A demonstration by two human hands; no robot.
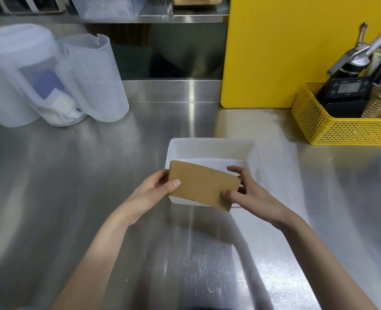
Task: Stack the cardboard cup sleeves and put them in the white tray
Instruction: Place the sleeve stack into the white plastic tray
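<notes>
A stack of flat brown cardboard cup sleeves (202, 184) is held between both my hands, just above the near part of the white tray (209, 146). My left hand (157, 191) grips the stack's left end, thumb on top. My right hand (244, 190) pinches the right end, thumb on the front face and fingers behind. The stack tilts slightly down to the right and hides the tray's near rim. The visible part of the tray floor holds nothing.
The tray sits on a steel counter (73, 186). Translucent plastic jugs (51, 79) stand at the back left. A yellow cutting board (274, 52) leans at the back right, beside a yellow mesh basket (341, 128) with a timer and metal tools.
</notes>
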